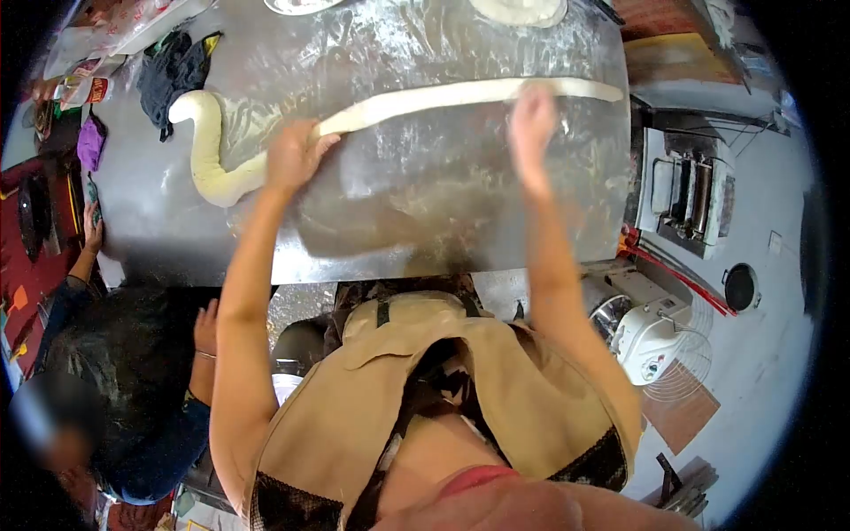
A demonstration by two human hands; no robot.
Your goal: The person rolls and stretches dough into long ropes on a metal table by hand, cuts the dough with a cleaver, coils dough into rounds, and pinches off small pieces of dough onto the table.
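A long pale rope of dough (416, 99) stretches across a floury metal table (425, 195). Its thick left end bends in a hook shape, while the right part runs thin and nearly straight. My left hand (296, 157) is closed around the dough just right of the bend, with the thumb along its lower side. Over the thin right stretch is my right hand (532, 124), smeared by motion; it appears to touch the dough, but its fingers cannot be made out.
A crumpled black cloth (173, 75) lies at the table's left. Round pale dough (521, 9) sits at the far edge. Another person (115, 372) is at lower left. A white machine (651, 341) and a device with rollers (686, 190) stand at right.
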